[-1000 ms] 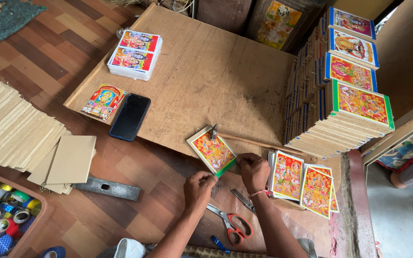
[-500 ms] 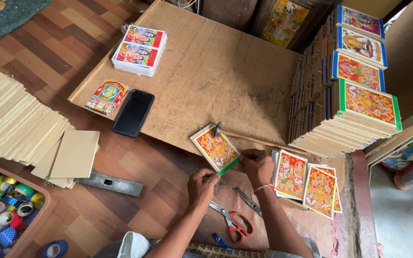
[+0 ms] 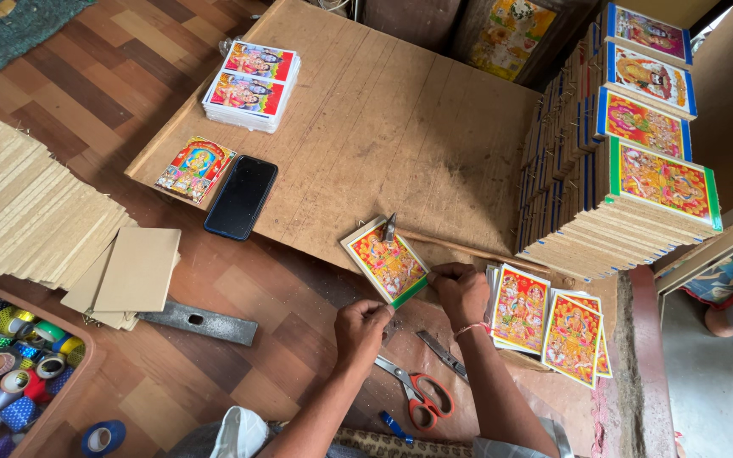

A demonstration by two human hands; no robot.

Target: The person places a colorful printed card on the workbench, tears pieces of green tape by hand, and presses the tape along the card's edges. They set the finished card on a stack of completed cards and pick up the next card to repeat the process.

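A small board covered with a bright orange picture print lies at the near edge of a large brown work board. A green strip runs along its lower edge. My left hand pinches near the print's lower corner. My right hand pinches the green strip at the right end of that edge. A small hammer rests with its head on the print's top edge, its wooden handle running right.
Red-handled scissors and a metal blade lie by my arms. Loose prints sit right of my right hand. Tall stacks of finished picture boards stand at the right. A black phone, print stacks, blank boards, tape rolls lie left.
Both hands stay at the print's lower edge with only small finger shifts. The view has drifted slightly; the objects have not moved.
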